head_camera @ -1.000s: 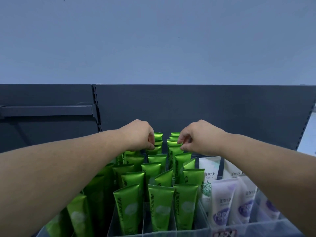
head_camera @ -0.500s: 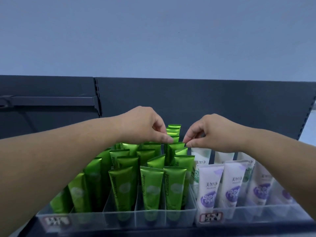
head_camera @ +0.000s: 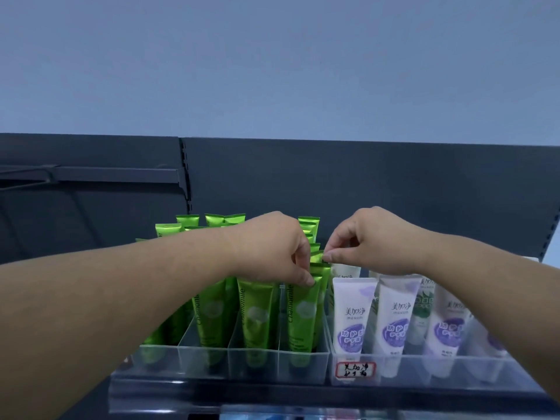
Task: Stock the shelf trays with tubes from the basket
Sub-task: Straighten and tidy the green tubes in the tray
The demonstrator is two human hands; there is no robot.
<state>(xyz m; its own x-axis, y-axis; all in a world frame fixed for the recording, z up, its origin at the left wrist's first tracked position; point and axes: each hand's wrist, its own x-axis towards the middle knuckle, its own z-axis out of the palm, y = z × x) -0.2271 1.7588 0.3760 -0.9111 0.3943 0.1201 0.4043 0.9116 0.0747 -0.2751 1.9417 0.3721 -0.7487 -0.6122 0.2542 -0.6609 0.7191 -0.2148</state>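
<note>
The dark shelf [head_camera: 394,393] carries a divided clear tray [head_camera: 230,363] beside (perhaps touching) a labelled clear tray [head_camera: 439,372].

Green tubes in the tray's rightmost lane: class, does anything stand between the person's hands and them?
Nothing visible does. The left hand pinches the front green tube at its top edge; the right hand pinches a green tube behind it. The white tubes stand aside in the next tray.
</note>
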